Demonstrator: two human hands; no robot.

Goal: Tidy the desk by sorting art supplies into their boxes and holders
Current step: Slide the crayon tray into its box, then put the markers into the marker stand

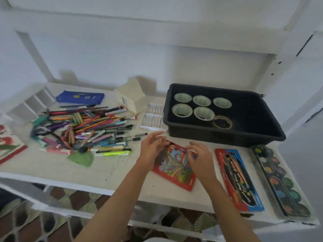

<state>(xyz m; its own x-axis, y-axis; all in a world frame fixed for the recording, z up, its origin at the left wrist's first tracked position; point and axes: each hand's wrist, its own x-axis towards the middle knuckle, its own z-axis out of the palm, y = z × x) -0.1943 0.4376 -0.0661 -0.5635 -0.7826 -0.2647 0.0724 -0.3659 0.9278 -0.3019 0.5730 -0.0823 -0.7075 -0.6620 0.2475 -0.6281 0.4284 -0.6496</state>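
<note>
Head view: white desk against white wall, patterned floor.

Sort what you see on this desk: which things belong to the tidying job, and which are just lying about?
Belonging: pen and pencil pile, red patterned box, white divided holder, blue pencil case, black tray.
Lying about: cream carton, green fan-shaped piece, red-edged picture.
</note>
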